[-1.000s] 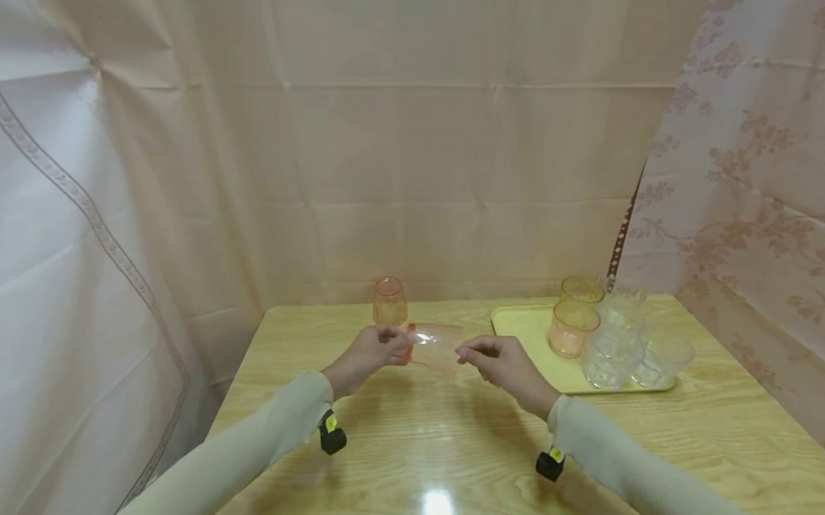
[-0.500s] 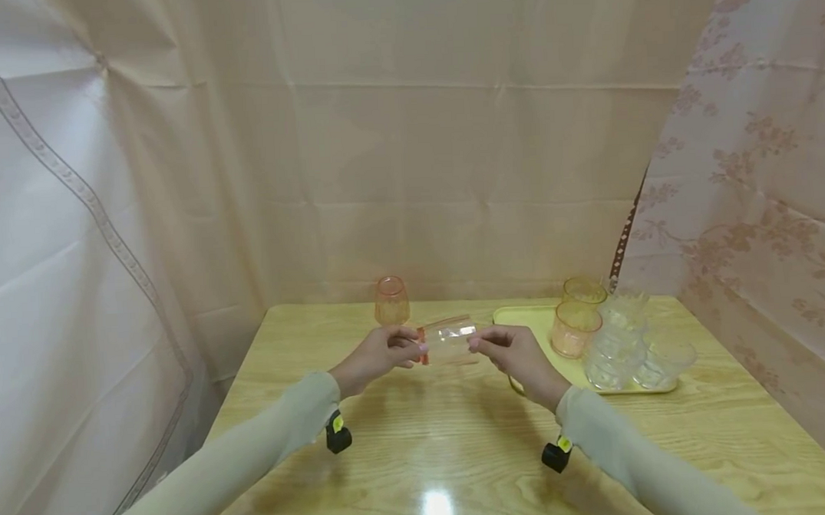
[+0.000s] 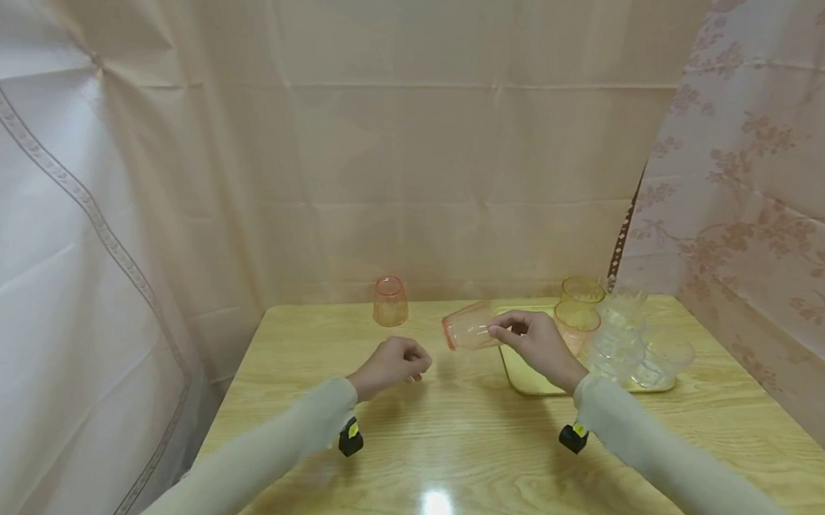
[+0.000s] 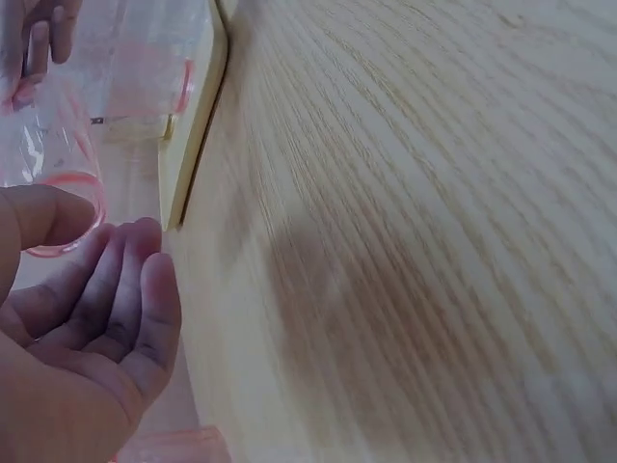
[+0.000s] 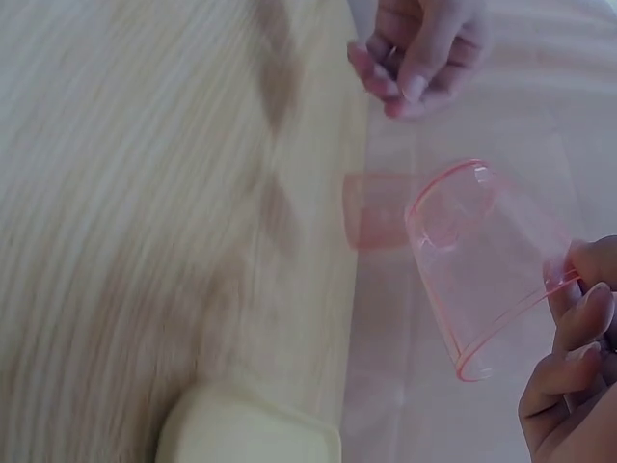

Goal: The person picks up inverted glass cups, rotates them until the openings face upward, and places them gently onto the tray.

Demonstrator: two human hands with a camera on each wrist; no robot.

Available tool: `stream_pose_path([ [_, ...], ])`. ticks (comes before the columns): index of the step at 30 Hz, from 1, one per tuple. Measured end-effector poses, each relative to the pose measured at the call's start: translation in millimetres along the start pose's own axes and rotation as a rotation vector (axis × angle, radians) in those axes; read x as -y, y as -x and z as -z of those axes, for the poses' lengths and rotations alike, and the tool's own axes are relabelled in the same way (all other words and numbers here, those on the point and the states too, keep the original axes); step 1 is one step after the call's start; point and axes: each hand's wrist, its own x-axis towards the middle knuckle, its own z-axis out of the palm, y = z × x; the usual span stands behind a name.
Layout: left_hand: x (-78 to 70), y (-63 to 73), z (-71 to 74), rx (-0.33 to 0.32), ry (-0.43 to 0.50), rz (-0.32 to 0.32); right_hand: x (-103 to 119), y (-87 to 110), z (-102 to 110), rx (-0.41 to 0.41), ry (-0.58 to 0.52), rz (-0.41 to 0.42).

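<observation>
My right hand (image 3: pixel 537 348) pinches a clear pink cup (image 3: pixel 469 329) between thumb and fingers at its wider rim. The cup lies on its side in the air, above the table and partly over the tray's left edge, its narrower red-tinted end pointing left. In the right wrist view, the same cup (image 5: pixel 492 260) is see-through with pink edges. Just left of it and lower, my left hand (image 3: pixel 392 362) hangs with loosely curled fingers and holds nothing. The left wrist view shows that hand (image 4: pixel 87 347) apart from the cup. Another pink cup (image 3: pixel 390 303) stands at the table's back edge.
A pale yellow tray (image 3: pixel 526 377) sits on the right of the wooden table (image 3: pixel 394 458). On it are a pink-orange cup (image 3: pixel 577 323), a yellow cup (image 3: pixel 583 290) and several clear glass-like vessels (image 3: pixel 617 344), stacked or close together. A beige curtain (image 3: pixel 409 173) hangs behind the table.
My left hand has let go of the pink cup's narrow end and dropped slightly. My right hand, gripping the other end, has carried the cup to the right, toward the tray.
</observation>
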Motion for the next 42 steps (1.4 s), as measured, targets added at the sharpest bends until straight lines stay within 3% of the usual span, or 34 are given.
stream_pose_path([
  [8, -6.1, -8.9, -18.7, 0.015, -0.12, -0.055, -13.4, -6.0, 14.7, -0.08, 0.166, 0.076],
  [22, -12.1, -31.4, -61.6, 0.01, -0.294, -0.084, -36.7, -21.2, 38.3, -0.147, 0.44, 0.195],
  [38, -23.5, -60.9, -95.6, -0.035, -0.352, -0.093, -51.8, -35.6, 48.3, -0.157, 0.616, 0.334],
  [42, -24.4, -66.0, -104.8, -0.04, -0.358, -0.069, -54.6, -37.5, 50.5, -0.153, 0.667, 0.344],
])
